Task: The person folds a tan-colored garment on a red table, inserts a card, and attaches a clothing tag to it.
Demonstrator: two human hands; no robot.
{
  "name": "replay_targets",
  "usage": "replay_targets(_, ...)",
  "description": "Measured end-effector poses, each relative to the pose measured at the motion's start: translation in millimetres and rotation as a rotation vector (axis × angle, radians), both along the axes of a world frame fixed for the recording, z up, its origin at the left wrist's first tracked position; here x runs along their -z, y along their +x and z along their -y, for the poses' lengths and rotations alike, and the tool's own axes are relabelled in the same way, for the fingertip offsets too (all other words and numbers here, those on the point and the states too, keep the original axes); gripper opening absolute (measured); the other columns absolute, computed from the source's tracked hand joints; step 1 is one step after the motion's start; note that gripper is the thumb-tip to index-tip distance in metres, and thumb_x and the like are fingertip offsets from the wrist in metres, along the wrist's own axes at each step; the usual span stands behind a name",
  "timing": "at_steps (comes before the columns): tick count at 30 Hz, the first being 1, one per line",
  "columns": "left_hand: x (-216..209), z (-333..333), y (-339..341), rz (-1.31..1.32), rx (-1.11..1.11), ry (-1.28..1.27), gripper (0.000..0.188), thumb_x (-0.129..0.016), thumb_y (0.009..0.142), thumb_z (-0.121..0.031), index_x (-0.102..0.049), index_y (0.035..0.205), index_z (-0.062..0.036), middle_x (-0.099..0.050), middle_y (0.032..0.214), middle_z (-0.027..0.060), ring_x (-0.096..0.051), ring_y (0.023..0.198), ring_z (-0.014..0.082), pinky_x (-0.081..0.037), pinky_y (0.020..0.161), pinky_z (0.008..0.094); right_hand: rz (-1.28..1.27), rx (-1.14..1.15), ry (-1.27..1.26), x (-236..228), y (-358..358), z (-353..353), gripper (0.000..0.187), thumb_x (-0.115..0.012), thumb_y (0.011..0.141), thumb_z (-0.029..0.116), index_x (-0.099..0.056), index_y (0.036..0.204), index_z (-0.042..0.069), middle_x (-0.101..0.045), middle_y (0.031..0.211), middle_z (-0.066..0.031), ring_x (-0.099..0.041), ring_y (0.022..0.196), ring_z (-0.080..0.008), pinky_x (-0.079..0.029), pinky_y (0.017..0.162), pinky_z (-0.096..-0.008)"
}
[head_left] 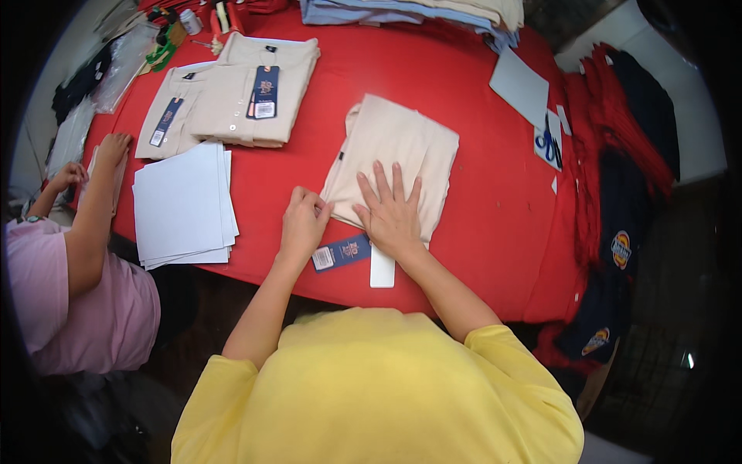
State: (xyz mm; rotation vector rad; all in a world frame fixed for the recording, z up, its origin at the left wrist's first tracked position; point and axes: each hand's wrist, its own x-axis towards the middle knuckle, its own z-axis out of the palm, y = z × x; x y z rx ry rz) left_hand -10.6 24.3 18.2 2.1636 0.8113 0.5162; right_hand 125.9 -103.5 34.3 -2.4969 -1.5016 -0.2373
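A beige shirt (402, 147) lies folded into a rough rectangle on the red-covered table, in front of me. My right hand (392, 219) rests flat on its near part with the fingers spread. At the shirt's near left corner, my left hand (304, 224) has thumb and fingertips pinched together on the edge of the cloth. A dark blue hang tag (342, 253) sticks out from the near side of the shirt, between my wrists. Beside it, a white card strip (382, 268) reaches out from under my right hand.
Folded beige shirts (255, 85) with blue tags lie at the upper left, above a stack of white sheets (184, 205). A pale board (519, 87) and blue-handled scissors (547, 143) sit at right. Red and navy garments (618, 155) line the right edge. A co-worker (85, 286) works at left.
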Motion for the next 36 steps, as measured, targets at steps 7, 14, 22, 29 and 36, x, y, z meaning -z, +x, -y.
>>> replay_targets(7, -20.1, -22.4, 3.2, -0.141, 0.12, -0.077, 0.025, -0.071, 0.082, -0.019, -0.064, 0.095, 0.0005, -0.055, 0.096, 0.0132, -0.061, 0.087, 0.0278, -0.05, 0.077, 0.0384, -0.301, 0.247, 0.491, -6.0, 7.4, 62.2, 0.034, -0.058, 0.089, 0.012, -0.054, 0.123, 0.006, -0.051, 0.121, -0.0152, -0.048, 0.113, -0.0314, -0.04, 0.097, -0.0478)
replay_targets(14, -15.4, -30.5, 7.7, -0.239, 0.236, -0.07, 0.028, -0.072, 0.081, -0.019, -0.065, 0.099, 0.001, -0.056, 0.098, 0.0137, -0.06, 0.09, 0.0284, -0.049, 0.079, 0.0373, -1.223, 0.563, 0.758, 12.3, -23.7, 107.2, 0.024, -0.053, 0.095, 0.004, -0.049, 0.116, -0.007, -0.055, 0.092, -0.0098, -0.061, 0.062, -0.013, -0.054, 0.052, -0.025)
replay_targets(22, 9.1, -37.1, 2.9, -0.042, 0.215, -0.273, 0.026, -0.071, 0.084, -0.017, -0.066, 0.097, 0.0042, -0.055, 0.096, 0.0119, -0.058, 0.08, 0.0223, -0.048, 0.075, 0.0326, -1.203, 0.628, 0.79, 18.4, -22.0, 97.9, 0.023, -0.06, 0.093, 0.01, -0.052, 0.107, -0.007, -0.053, 0.091, -0.0098, -0.06, 0.057, -0.012, -0.054, 0.048, -0.0254)
replay_targets(29, -9.5, -21.4, -1.6, -0.088, 0.206, -0.078, 0.028, -0.065, 0.09, -0.021, -0.062, 0.086, 0.0067, -0.051, 0.106, 0.0126, -0.059, 0.083, 0.0237, -0.048, 0.076, 0.0338, -1.057, 0.627, 0.628, 7.8, -21.3, 98.1, 0.028, -0.061, 0.094, 0.02, -0.053, 0.086, -0.006, -0.055, 0.087, -0.0124, -0.06, 0.056, -0.0151, -0.052, 0.044, -0.0256)
replay_targets(36, -6.0, -19.0, -5.7, -0.071, 0.207, -0.042, 0.03, -0.062, 0.091, -0.023, -0.061, 0.088, 0.0069, -0.048, 0.116, 0.0173, -0.061, 0.089, 0.0294, -0.049, 0.078, 0.0386, -0.877, 0.566, 0.715, 20.3, -27.1, 96.1, 0.035, -0.062, 0.094, 0.023, -0.05, 0.08, -0.007, -0.051, 0.093, -0.0137, -0.061, 0.055, -0.0163, -0.053, 0.047, -0.0256)
